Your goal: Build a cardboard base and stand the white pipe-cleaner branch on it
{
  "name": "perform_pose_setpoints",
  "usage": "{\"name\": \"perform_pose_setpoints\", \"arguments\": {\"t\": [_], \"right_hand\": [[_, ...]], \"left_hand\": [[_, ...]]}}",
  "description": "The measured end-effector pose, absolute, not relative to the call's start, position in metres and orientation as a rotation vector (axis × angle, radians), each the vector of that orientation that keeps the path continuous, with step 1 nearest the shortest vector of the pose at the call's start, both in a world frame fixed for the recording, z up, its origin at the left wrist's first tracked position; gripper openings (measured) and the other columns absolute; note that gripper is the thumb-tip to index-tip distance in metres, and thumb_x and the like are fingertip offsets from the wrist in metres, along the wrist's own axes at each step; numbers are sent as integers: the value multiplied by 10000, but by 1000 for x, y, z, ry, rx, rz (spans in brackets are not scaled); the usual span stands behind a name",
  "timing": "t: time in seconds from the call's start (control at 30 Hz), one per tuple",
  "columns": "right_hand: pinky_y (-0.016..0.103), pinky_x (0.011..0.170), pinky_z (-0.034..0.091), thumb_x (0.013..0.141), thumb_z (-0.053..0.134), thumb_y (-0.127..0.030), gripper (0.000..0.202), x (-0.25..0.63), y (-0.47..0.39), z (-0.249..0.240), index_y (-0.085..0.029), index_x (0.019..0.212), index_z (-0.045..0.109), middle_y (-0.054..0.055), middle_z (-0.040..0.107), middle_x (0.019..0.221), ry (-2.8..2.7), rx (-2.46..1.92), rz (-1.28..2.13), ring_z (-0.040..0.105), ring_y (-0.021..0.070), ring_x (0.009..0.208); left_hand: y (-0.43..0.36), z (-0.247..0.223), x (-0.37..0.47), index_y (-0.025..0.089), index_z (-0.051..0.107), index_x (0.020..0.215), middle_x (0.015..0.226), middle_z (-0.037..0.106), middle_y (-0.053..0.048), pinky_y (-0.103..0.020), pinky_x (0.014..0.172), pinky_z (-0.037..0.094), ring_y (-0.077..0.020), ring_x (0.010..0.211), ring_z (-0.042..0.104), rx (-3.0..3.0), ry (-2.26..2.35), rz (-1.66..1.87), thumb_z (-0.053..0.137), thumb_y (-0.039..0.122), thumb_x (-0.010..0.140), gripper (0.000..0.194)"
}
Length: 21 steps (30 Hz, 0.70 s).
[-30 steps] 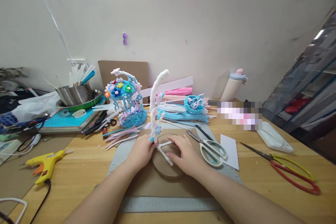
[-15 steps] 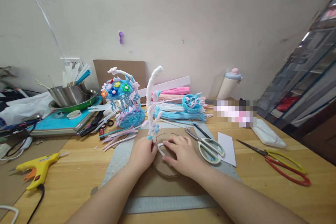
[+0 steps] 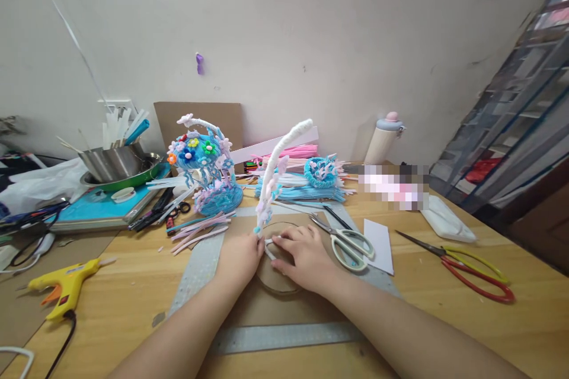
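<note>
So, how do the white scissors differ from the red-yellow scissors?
The white scissors have pale handles; the red-yellow scissors have one red, one yellow. The white scissors lie partly over the mat, the red-yellow scissors on the table. Both lie unheld, blades facing away.

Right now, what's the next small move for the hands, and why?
Probably press the white prongs flat against the cardboard with the right hand: it partly covers them, while the left hand grips the decorated stem at its base.
</note>
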State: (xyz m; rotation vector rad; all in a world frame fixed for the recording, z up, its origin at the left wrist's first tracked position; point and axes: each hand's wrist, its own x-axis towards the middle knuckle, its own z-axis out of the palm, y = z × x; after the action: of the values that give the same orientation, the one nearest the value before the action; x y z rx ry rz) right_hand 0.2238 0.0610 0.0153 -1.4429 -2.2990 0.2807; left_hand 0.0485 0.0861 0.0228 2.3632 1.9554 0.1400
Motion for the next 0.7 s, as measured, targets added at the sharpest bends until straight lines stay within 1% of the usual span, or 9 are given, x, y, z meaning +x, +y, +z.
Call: {"name": "perform_pose_setpoints", "arguments": {"t": [0.1, 0.2, 0.43, 0.6, 0.7], "right_hand": [[498, 1017, 169, 803, 556, -547, 463, 224, 61, 16, -313, 1202, 572, 40, 578, 1185, -2300, -1450, 283, 432, 265, 1141], [496, 1013, 181, 807, 547, -551, 458, 224, 60, 17, -321, 1202, 569, 33, 574, 1191, -2308, -1441, 280, 430, 266, 1142], [523, 1019, 168, 784, 580, -552, 474, 223, 61, 17, -318, 1196, 573, 46, 587, 1147, -2317, -1433, 252, 446, 273, 1115], [534, 1021, 162, 791, 574, -545, 473, 224, 61, 16, -317, 1205, 564, 42, 590, 1150, -2316, -1426, 259, 442, 271, 1124], [535, 1031, 141, 811, 541, -545, 457, 224, 60, 16, -318, 1207, 560, 30, 579, 1193, -2324, -1411, 279, 431, 267, 1145]], "left_hand": [[88, 24, 48, 140, 624, 897, 843, 663, -43, -377, 762, 481, -172, 784, 631, 2356, 1953, 32, 429, 412, 924, 336], [92, 26, 45, 137, 620, 929, 900, 657, -45, -394, 793, 492, -171, 828, 628, 2349, 1935, -35, 479, 403, 907, 301], [104, 31, 39, 153, 590, 1056, 1017, 633, -61, -373, 761, 520, -178, 870, 625, 2304, 1888, -93, 522, 346, 896, 260], [103, 37, 45, 158, 574, 1099, 1089, 612, -74, -395, 792, 516, -190, 918, 614, 2308, 1890, -150, 528, 324, 894, 267], [100, 40, 49, 157, 565, 1120, 1121, 600, -80, -409, 807, 512, -199, 944, 607, 2307, 1904, -184, 532, 316, 892, 279]]}}
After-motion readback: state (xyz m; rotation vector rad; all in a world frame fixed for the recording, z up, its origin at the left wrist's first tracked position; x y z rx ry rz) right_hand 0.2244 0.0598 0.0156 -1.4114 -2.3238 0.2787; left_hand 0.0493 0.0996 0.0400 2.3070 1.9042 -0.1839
